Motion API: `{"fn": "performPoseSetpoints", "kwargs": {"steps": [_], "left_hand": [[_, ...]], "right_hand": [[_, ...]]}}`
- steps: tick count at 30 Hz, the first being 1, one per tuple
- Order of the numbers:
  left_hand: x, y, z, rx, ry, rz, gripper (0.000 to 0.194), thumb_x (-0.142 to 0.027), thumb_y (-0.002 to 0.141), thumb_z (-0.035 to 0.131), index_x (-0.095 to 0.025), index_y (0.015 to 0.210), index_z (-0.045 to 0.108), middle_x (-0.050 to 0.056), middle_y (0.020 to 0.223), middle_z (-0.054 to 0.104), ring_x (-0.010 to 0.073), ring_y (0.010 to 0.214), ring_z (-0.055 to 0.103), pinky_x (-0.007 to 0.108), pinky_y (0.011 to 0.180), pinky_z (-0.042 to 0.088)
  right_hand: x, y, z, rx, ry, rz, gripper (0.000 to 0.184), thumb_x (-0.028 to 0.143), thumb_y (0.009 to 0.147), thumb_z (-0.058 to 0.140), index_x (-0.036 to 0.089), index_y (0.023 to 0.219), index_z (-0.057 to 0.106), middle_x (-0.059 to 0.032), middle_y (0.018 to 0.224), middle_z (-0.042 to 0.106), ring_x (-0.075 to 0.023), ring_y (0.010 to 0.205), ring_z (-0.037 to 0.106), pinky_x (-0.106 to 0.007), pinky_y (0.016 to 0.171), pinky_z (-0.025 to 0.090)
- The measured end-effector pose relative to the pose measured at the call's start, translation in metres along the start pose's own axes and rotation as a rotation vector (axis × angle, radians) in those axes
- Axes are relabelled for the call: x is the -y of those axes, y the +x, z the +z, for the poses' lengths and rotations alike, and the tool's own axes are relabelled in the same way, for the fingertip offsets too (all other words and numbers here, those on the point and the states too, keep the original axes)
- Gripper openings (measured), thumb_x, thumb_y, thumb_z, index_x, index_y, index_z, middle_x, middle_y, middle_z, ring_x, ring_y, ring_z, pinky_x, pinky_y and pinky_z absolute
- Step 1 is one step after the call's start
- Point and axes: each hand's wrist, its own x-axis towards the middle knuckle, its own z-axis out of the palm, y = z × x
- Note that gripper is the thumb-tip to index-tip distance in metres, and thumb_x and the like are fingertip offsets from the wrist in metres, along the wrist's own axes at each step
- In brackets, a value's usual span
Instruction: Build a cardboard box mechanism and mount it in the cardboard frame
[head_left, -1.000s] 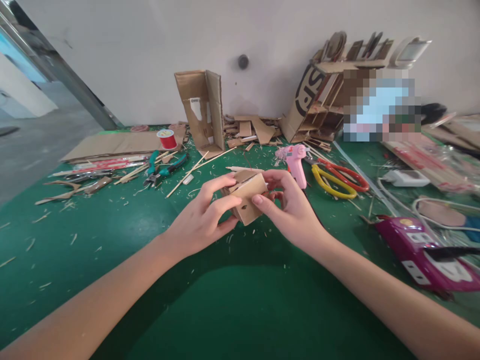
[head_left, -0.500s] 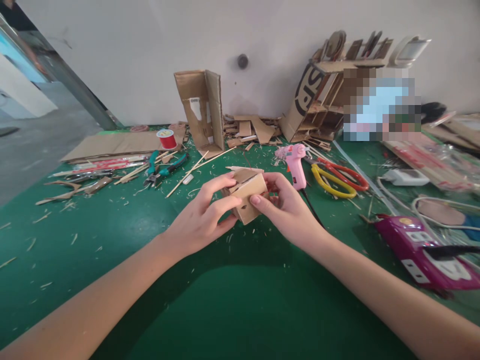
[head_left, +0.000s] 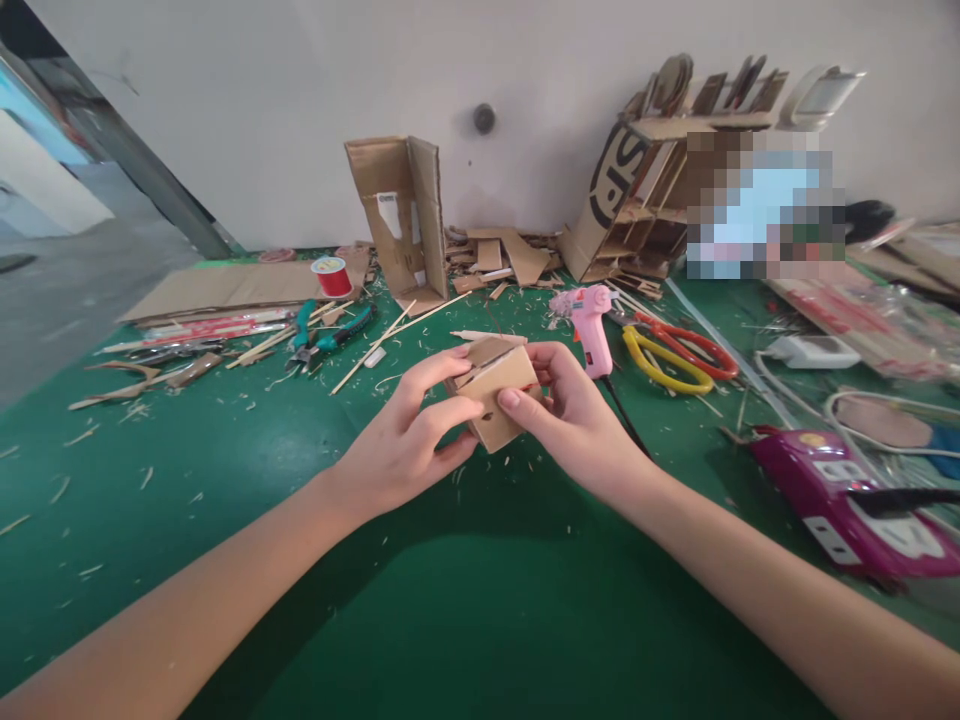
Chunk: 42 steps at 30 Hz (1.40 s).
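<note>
Between both hands, above the green table, is a small cardboard box (head_left: 502, 400) with a dark hole in its near face. My left hand (head_left: 409, 430) grips its left side, one finger on the top edge and another on the near face. From the right, my right hand (head_left: 574, 410) holds it with the thumb pressed on the near face; the other fingers are partly hidden behind it. A thin wooden stick (head_left: 480, 336) shows just behind the box. The pink glue gun (head_left: 594, 330) stands close to my right hand.
Teal-handled pliers (head_left: 330, 340), a red thread spool (head_left: 332, 277) and wooden sticks (head_left: 375, 345) lie at left. An upright cardboard piece (head_left: 397, 220) stands behind. To the right are yellow-and-red-handled scissors (head_left: 675, 360), a purple power strip (head_left: 855, 500) with cables and a cardboard shelf (head_left: 615, 200).
Both hands keep their hold on the small cardboard box, which has barely shifted. The camera view has moved very slightly.
</note>
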Motion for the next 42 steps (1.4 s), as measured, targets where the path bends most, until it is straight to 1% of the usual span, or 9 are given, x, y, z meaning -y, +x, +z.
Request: {"fn": "performPoseSetpoints", "kwargs": {"steps": [5, 10, 12, 15, 17, 20, 30, 34, 42], "left_hand": [[-0.0013, 0.0007, -0.0001, -0.016, -0.002, -0.012, 0.054, -0.010, 0.079, 0.073, -0.028, 0.119, 0.042, 0.010, 0.133, 0.040, 0.0310, 0.135, 0.047, 0.054, 0.103, 0.054], [-0.0026, 0.0032, 0.0000, -0.058, 0.056, -0.040, 0.052, -0.011, 0.079, 0.073, -0.026, 0.118, 0.042, 0.010, 0.128, 0.043, 0.0289, 0.130, 0.052, 0.052, 0.103, 0.054], [-0.0024, 0.0037, 0.0003, -0.065, 0.057, -0.037, 0.053, -0.011, 0.078, 0.073, -0.024, 0.118, 0.041, 0.011, 0.127, 0.042, 0.0287, 0.130, 0.052, 0.051, 0.104, 0.054], [-0.0019, 0.0035, 0.0003, -0.056, 0.052, -0.038, 0.053, -0.011, 0.079, 0.073, -0.024, 0.119, 0.041, 0.012, 0.128, 0.042, 0.0282, 0.131, 0.051, 0.051, 0.104, 0.053], [-0.0019, 0.0029, 0.0002, -0.048, 0.048, -0.042, 0.053, -0.011, 0.079, 0.072, -0.025, 0.120, 0.041, 0.011, 0.129, 0.042, 0.0278, 0.132, 0.050, 0.051, 0.104, 0.054], [-0.0021, 0.0020, -0.0002, -0.042, 0.044, -0.039, 0.053, -0.010, 0.080, 0.072, -0.025, 0.120, 0.041, 0.012, 0.130, 0.041, 0.0280, 0.132, 0.049, 0.051, 0.105, 0.053], [-0.0020, 0.0016, -0.0018, 0.024, 0.009, 0.024, 0.052, -0.004, 0.080, 0.069, -0.020, 0.121, 0.042, 0.014, 0.135, 0.038, 0.0313, 0.138, 0.043, 0.051, 0.110, 0.050], [-0.0014, 0.0004, -0.0013, 0.042, -0.009, 0.008, 0.052, -0.004, 0.081, 0.069, -0.022, 0.122, 0.042, 0.013, 0.136, 0.037, 0.0308, 0.138, 0.042, 0.051, 0.110, 0.049], [-0.0008, -0.0006, -0.0016, 0.023, -0.022, 0.000, 0.055, -0.003, 0.077, 0.071, -0.021, 0.121, 0.043, 0.013, 0.134, 0.038, 0.0316, 0.138, 0.042, 0.050, 0.111, 0.049]], "right_hand": [[0.0003, -0.0017, 0.0001, 0.029, 0.082, 0.041, 0.037, 0.049, 0.086, 0.067, 0.025, 0.107, 0.049, -0.0073, 0.115, 0.060, -0.0200, 0.103, 0.061, -0.032, 0.074, 0.057], [-0.0001, -0.0019, -0.0028, 0.088, 0.153, 0.016, 0.042, 0.051, 0.083, 0.070, 0.025, 0.110, 0.050, -0.0071, 0.122, 0.059, -0.0213, 0.112, 0.059, -0.034, 0.082, 0.056], [-0.0006, -0.0020, -0.0038, 0.108, 0.181, 0.017, 0.041, 0.052, 0.085, 0.068, 0.026, 0.112, 0.051, -0.0069, 0.125, 0.057, -0.0217, 0.117, 0.056, -0.036, 0.088, 0.055], [-0.0013, -0.0021, -0.0041, 0.098, 0.193, 0.043, 0.035, 0.053, 0.089, 0.061, 0.026, 0.111, 0.053, -0.0065, 0.125, 0.058, -0.0223, 0.118, 0.055, -0.040, 0.093, 0.052], [-0.0015, -0.0019, -0.0035, 0.082, 0.181, 0.056, 0.033, 0.050, 0.089, 0.062, 0.026, 0.110, 0.053, -0.0066, 0.127, 0.057, -0.0224, 0.116, 0.056, -0.041, 0.093, 0.052], [-0.0011, -0.0015, -0.0020, 0.072, 0.171, 0.049, 0.032, 0.043, 0.087, 0.066, 0.026, 0.111, 0.052, -0.0068, 0.130, 0.056, -0.0215, 0.114, 0.056, -0.038, 0.090, 0.053], [0.0004, -0.0011, 0.0005, 0.049, 0.135, 0.035, 0.027, 0.031, 0.086, 0.066, 0.024, 0.105, 0.048, -0.0066, 0.118, 0.058, -0.0199, 0.108, 0.059, -0.032, 0.079, 0.055], [-0.0026, -0.0008, -0.0005, 0.057, 0.134, 0.029, 0.025, 0.028, 0.086, 0.065, 0.024, 0.103, 0.048, -0.0054, 0.111, 0.060, -0.0196, 0.106, 0.059, -0.032, 0.080, 0.054], [-0.0015, 0.0003, -0.0024, 0.079, 0.119, 0.024, 0.025, 0.030, 0.087, 0.065, 0.023, 0.104, 0.049, -0.0058, 0.112, 0.059, -0.0191, 0.105, 0.059, -0.032, 0.081, 0.053]]}}
